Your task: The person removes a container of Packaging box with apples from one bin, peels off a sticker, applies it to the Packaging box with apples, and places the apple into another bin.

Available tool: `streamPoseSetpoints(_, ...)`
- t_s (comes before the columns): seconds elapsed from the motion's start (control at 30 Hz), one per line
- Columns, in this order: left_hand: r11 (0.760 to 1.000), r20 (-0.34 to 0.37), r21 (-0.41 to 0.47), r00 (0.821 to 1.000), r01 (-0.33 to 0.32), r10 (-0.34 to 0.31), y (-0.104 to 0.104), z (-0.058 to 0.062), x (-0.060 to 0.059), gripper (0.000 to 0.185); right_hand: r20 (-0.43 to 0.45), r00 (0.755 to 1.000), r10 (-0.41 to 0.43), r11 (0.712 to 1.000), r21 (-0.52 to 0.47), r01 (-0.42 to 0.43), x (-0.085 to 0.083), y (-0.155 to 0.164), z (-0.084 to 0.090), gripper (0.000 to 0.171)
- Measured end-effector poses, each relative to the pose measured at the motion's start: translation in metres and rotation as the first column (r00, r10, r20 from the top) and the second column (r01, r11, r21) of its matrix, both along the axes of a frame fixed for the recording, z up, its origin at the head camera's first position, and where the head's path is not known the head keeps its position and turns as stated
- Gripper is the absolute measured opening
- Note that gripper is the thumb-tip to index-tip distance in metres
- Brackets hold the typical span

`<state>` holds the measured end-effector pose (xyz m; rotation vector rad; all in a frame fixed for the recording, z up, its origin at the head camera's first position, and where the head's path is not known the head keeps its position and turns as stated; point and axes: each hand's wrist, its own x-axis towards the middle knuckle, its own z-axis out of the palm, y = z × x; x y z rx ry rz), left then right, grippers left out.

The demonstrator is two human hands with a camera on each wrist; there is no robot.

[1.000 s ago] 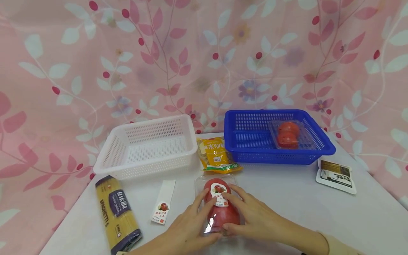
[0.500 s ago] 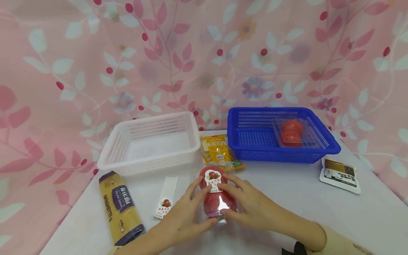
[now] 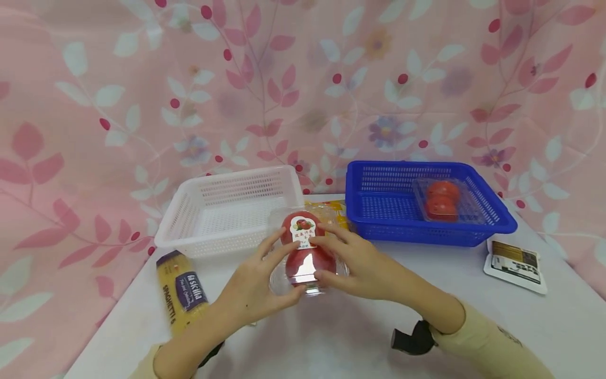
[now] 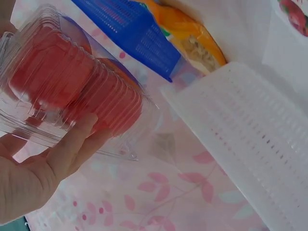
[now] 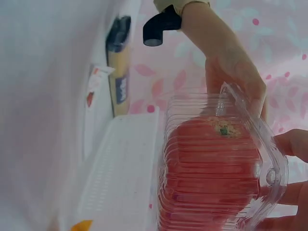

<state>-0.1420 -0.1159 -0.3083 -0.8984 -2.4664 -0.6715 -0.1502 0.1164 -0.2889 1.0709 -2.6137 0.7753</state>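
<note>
**Both hands hold a clear tomato clamshell above the table**

The left hand [image 3: 251,292] and the right hand [image 3: 362,263] grip a clear plastic clamshell of tomatoes [image 3: 305,250] from either side, fingers curled round its edges and thumbs under its near end. The pack is lifted off the white table [image 3: 473,316], in front of the gap between the two baskets, with its label facing the head camera. In the left wrist view the left hand's fingers [image 4: 72,144] press against the ribbed underside of the pack. In the right wrist view the tomatoes fill the shell, stem end upward, with right fingertips [image 5: 293,144] at its rim.

Behind the pack stands a white basket [image 3: 227,210], with a blue basket [image 3: 388,205] to its right that contains a second tomato clamshell [image 3: 442,200]. An orange snack bag [image 3: 331,208] lies between the baskets, mostly hidden by the held pack. A spaghetti packet [image 3: 182,297] lies at the left of the table, and a small white sachet [image 3: 515,263] lies at the right, near the blue basket
</note>
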Motion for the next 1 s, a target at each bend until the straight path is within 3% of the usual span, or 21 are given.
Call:
streamPoseSetpoints(0.13,0.999,0.018,0.032,1.0,0.009,-0.01,-0.008,0.014,-0.014,0.068,0.015,1.0,0.016,1.0,0.005,-0.017,-0.017,-0.008,0.014,0.053)
streamPoseSetpoints(0.33,0.999,-0.021,0.046,1.0,0.02,-0.019,-0.025,0.04,-0.04,0.062,0.035,0.999,0.013,1.0,-0.019,-0.013,-0.048,-0.023,0.04,0.054)
streamPoseSetpoints(0.53,0.998,0.05,0.061,0.998,0.025,-0.028,-0.046,0.059,-0.07,0.061,0.018,1.0,0.01,0.999,-0.033,-0.009,-0.079,-0.046,0.053,0.051)
streamPoseSetpoints(0.73,1.0,0.158,0.013,0.987,-0.014,0.012,-0.062,0.063,-0.102,0.062,0.047,0.999,-0.005,1.0,-0.027,0.006,-0.116,-0.068,0.049,0.046)
streamPoseSetpoints(0.9,0.998,0.212,-0.011,0.975,-0.066,0.067,-0.072,0.056,-0.128,0.063,0.089,0.996,-0.031,0.999,-0.022,0.033,-0.149,-0.084,0.038,0.043)
streamPoseSetpoints(1.0,0.996,0.268,-0.02,0.959,-0.089,0.091,-0.081,0.05,-0.143,0.065,0.108,0.993,-0.039,0.999,-0.031,0.042,-0.165,-0.094,0.03,0.04)
